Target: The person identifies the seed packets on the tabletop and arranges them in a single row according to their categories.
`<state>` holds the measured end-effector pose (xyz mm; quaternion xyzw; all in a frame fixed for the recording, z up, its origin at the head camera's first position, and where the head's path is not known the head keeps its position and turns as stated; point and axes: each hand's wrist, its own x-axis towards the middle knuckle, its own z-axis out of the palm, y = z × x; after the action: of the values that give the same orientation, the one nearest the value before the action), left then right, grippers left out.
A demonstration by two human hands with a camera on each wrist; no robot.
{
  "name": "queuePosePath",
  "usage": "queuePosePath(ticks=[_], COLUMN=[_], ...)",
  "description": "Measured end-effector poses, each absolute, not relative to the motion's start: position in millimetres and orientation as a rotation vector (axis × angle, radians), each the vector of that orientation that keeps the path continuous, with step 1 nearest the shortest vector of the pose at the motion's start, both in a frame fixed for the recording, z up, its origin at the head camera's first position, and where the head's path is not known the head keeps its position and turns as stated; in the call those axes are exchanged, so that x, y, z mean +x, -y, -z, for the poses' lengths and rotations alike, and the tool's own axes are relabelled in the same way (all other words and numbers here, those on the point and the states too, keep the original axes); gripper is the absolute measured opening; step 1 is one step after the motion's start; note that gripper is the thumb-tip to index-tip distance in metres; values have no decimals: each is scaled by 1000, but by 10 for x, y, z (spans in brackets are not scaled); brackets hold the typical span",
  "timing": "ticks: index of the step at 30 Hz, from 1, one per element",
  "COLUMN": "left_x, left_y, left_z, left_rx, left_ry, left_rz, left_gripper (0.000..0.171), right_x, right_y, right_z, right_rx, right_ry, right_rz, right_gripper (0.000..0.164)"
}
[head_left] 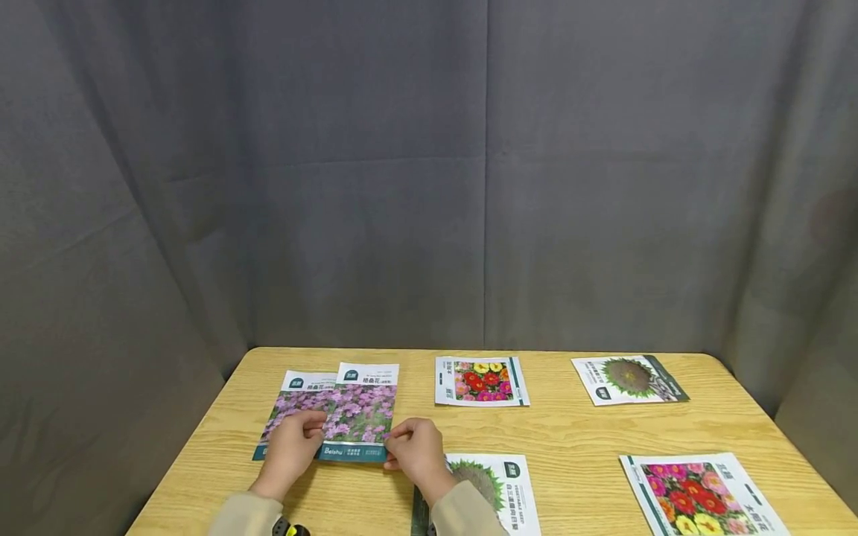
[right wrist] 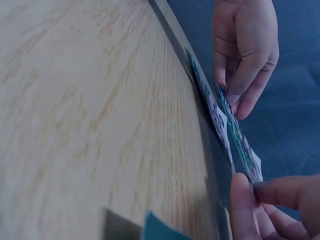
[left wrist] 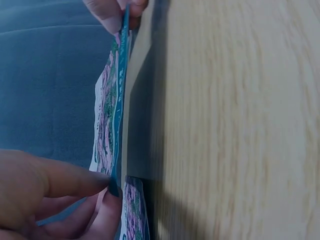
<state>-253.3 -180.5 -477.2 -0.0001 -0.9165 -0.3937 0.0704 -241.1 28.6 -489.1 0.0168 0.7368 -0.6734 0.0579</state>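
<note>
Both hands pinch the lower corners of a seed packet printed with pink-purple flowers. My left hand has its left edge between thumb and fingers, and my right hand has the right corner. In the left wrist view the held packet stands off the table, casting a shadow below it. A matching pink-flower packet lies flat to the left, partly overlapped by the held one. Under my right forearm lies a sunflower seed packet, its left part hidden by the sleeve.
A packet with red and yellow flowers lies at the back middle, and another like it at the front right. A second sunflower packet rests at the back right. Grey curtains surround the wooden table.
</note>
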Motion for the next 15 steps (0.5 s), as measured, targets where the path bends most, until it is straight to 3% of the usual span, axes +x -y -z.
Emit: queuePosePath(ticks=[15], left_x=[-2577], left_y=[1728], left_z=[4845], left_rx=[-28], left_ry=[2842], left_rz=[1041], left_gripper=[28], right_x=[-2456], right_y=[-276], right_z=[4945], right_rx=[51], right_ry=[-2356], right_rz=[1974], right_gripper=[6])
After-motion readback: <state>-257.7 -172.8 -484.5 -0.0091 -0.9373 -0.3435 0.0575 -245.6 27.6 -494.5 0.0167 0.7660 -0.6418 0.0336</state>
